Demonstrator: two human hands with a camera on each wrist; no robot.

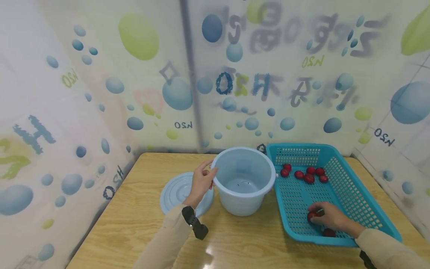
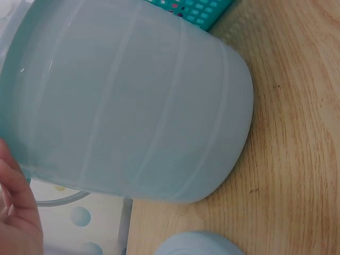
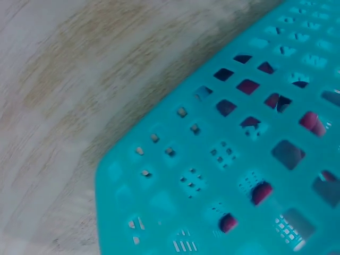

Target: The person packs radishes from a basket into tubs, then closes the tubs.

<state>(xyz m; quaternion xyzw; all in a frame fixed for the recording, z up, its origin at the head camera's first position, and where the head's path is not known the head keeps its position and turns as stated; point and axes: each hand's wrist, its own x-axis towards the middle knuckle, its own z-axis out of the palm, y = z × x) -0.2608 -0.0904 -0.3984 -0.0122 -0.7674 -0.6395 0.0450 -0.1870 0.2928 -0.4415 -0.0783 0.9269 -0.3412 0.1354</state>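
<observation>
At the middle of the table stands a pale blue plastic bucket (image 1: 242, 203), upright, with dark specks on its floor. My left hand (image 1: 200, 183) holds its left rim, thumb at the top edge; the left wrist view shows the bucket's ribbed side (image 2: 133, 101) with fingers (image 2: 18, 196) at the rim. In the turquoise basket (image 1: 322, 238) to the right, my right hand (image 1: 330, 216) pinches a dark red, plum-like fruit (image 1: 310, 217). Another such fruit (image 1: 329, 232) lies near that hand. In the right wrist view the basket's slotted wall (image 3: 159, 202) hides the hand.
Several more red fruits (image 1: 309, 178) lie toward the basket's far end. A round pale blue lid (image 1: 170, 194) rests on the wooden table (image 1: 134, 209) left of the bucket, partly behind my left forearm. A patterned curtain (image 1: 151, 93) rises behind the table.
</observation>
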